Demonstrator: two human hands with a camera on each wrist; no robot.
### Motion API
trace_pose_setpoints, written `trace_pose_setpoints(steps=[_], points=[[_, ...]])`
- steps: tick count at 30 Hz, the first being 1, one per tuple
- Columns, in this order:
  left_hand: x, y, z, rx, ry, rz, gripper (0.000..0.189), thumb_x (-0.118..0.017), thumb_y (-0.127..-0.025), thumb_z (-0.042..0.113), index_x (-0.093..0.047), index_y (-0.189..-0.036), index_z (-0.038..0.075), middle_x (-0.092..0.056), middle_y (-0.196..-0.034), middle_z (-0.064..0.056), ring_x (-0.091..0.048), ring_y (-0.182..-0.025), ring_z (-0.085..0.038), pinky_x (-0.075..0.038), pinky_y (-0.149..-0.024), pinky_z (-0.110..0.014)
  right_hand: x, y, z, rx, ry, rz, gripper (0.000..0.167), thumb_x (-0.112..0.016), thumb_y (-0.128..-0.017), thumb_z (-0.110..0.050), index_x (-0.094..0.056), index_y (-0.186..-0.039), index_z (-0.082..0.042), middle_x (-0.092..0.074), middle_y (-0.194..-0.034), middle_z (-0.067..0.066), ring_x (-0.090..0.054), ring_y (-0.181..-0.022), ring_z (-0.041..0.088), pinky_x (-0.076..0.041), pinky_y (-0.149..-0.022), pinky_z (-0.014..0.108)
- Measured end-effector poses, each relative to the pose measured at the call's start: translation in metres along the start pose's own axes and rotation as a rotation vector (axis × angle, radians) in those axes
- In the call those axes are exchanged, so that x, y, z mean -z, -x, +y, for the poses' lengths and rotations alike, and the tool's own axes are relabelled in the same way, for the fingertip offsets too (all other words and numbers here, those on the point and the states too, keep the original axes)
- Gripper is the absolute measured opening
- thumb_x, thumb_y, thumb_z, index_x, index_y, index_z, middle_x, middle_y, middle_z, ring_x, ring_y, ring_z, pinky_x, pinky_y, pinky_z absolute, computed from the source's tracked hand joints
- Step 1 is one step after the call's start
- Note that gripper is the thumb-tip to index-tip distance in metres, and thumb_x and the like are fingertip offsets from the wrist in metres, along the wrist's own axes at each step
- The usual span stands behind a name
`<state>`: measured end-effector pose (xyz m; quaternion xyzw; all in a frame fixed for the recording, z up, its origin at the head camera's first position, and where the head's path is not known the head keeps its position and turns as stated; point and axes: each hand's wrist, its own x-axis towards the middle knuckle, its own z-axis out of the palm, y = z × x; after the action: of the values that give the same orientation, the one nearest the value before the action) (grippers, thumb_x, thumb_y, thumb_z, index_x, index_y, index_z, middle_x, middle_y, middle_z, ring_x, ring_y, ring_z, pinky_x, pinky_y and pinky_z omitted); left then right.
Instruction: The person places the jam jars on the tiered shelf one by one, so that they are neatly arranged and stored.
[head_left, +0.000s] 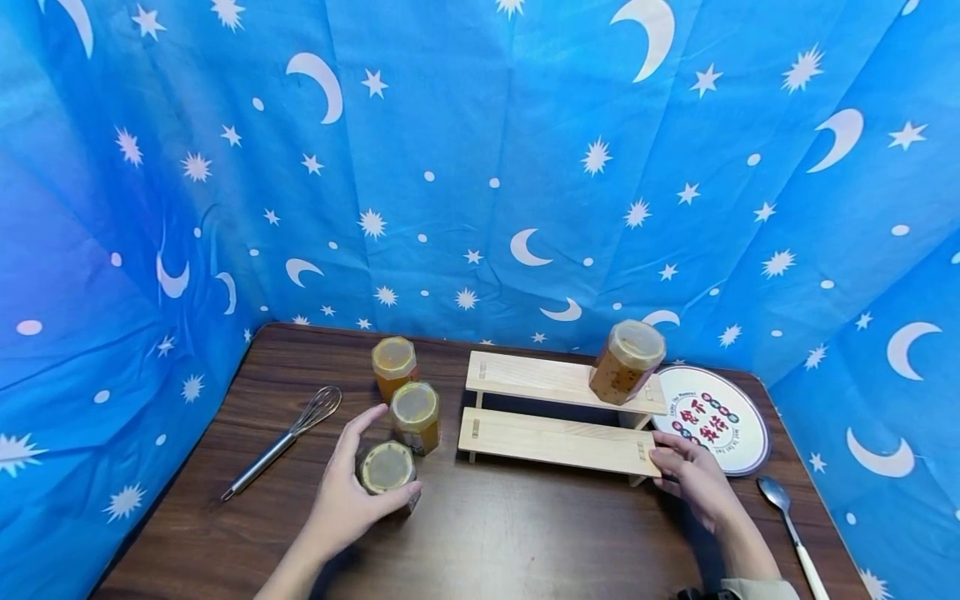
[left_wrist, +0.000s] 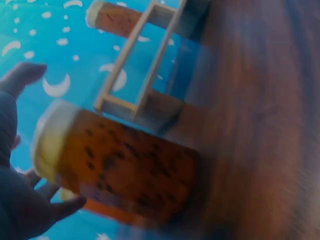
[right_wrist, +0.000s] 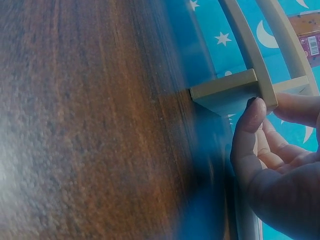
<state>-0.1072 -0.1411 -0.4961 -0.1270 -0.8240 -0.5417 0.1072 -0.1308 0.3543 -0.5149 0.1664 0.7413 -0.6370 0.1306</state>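
My left hand (head_left: 348,492) is spread around the nearest jar (head_left: 387,467), a lidded jar with orange-brown, dark-flecked contents. In the left wrist view the thumb stands apart from this jar (left_wrist: 125,165), while the fingers are by its far side; whether they touch is unclear. Two more jars stand just behind, one jar (head_left: 416,417) close by and another jar (head_left: 394,367) farther back. My right hand (head_left: 697,479) pinches the right end of the lower board of a two-step wooden rack (head_left: 555,437), thumb and fingers on its edge (right_wrist: 265,92). A fourth jar (head_left: 628,362) stands on the upper step's right end.
A whisk (head_left: 285,446) lies on the left of the dark wooden table (head_left: 517,533). A white plate (head_left: 738,417) with red lettering sits right of the rack, partly behind it. A spoon (head_left: 787,521) lies near the right edge. Blue star-and-moon cloth (head_left: 450,167) hangs around the table.
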Motion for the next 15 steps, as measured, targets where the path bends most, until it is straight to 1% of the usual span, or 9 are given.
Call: trace_pose_setpoints(steps=[1, 3, 5, 7, 8, 11, 15], points=[[0.001, 0.002, -0.004, 0.015, 0.036, -0.017, 0.107, -0.1, -0.069, 0.026, -0.038, -0.157, 0.034, -0.044, -0.156, 0.002, -0.04, -0.142, -0.023, -0.034, -0.11, -0.054, 0.0, 0.0, 0.0, 0.002, -0.002, -0.001, 0.061, -0.057, -0.106, -0.013, -0.028, -0.155, 0.01, -0.061, -0.118, 0.005, -0.064, -0.094, 0.01, -0.059, -0.081, 0.032], [0.001, 0.005, -0.014, 0.024, 0.095, -0.046, 0.11, -0.1, -0.069, 0.021, -0.036, -0.158, 0.031, -0.044, -0.156, -0.001, -0.042, -0.14, -0.028, -0.036, -0.111, -0.045, 0.0, 0.0, 0.0, 0.003, -0.01, 0.002, 0.061, -0.057, -0.106, -0.013, -0.029, -0.155, 0.01, -0.062, -0.115, 0.002, -0.064, -0.093, 0.01, -0.059, -0.08, 0.032], [0.001, 0.008, -0.023, 0.031, 0.138, -0.073, 0.111, -0.099, -0.07, 0.019, -0.033, -0.159, 0.03, -0.045, -0.155, -0.004, -0.043, -0.139, -0.03, -0.037, -0.111, -0.032, 0.0, 0.0, 0.001, 0.011, -0.012, -0.003, 0.061, -0.057, -0.106, -0.012, -0.028, -0.155, 0.011, -0.063, -0.113, 0.001, -0.064, -0.093, 0.01, -0.059, -0.08, 0.032], [0.001, 0.011, -0.032, 0.04, 0.173, -0.099, 0.112, -0.099, -0.07, 0.017, -0.032, -0.16, 0.028, -0.045, -0.154, -0.009, -0.045, -0.137, -0.031, -0.039, -0.108, -0.024, 0.0, 0.001, 0.001, 0.015, -0.016, -0.004, 0.061, -0.057, -0.106, -0.012, -0.028, -0.155, 0.011, -0.064, -0.112, 0.001, -0.064, -0.093, 0.01, -0.059, -0.08, 0.032], [0.001, 0.012, -0.037, 0.046, 0.186, -0.111, 0.113, -0.099, -0.071, 0.017, -0.031, -0.16, 0.026, -0.045, -0.154, -0.011, -0.046, -0.137, -0.03, -0.04, -0.108, -0.023, 0.0, 0.001, 0.001, 0.013, -0.016, 0.0, 0.061, -0.057, -0.106, -0.012, -0.029, -0.155, 0.011, -0.064, -0.111, 0.001, -0.064, -0.093, 0.01, -0.059, -0.08, 0.032], [0.0, 0.016, -0.048, 0.097, 0.207, -0.141, 0.113, -0.098, -0.071, 0.017, -0.03, -0.161, 0.026, -0.044, -0.155, -0.013, -0.049, -0.134, -0.024, -0.042, -0.106, -0.025, 0.0, 0.001, 0.001, 0.014, -0.011, -0.004, 0.061, -0.056, -0.106, -0.012, -0.028, -0.155, 0.011, -0.064, -0.112, 0.001, -0.064, -0.094, 0.01, -0.059, -0.08, 0.032], [-0.002, 0.019, -0.059, 0.16, 0.213, -0.157, 0.11, -0.099, -0.07, 0.02, -0.034, -0.159, 0.025, -0.045, -0.152, -0.008, -0.051, -0.132, -0.021, -0.043, -0.106, -0.029, 0.0, 0.001, 0.0, 0.008, -0.007, -0.001, 0.06, -0.055, -0.107, -0.012, -0.028, -0.155, 0.011, -0.064, -0.113, 0.002, -0.064, -0.094, 0.01, -0.059, -0.081, 0.032]])
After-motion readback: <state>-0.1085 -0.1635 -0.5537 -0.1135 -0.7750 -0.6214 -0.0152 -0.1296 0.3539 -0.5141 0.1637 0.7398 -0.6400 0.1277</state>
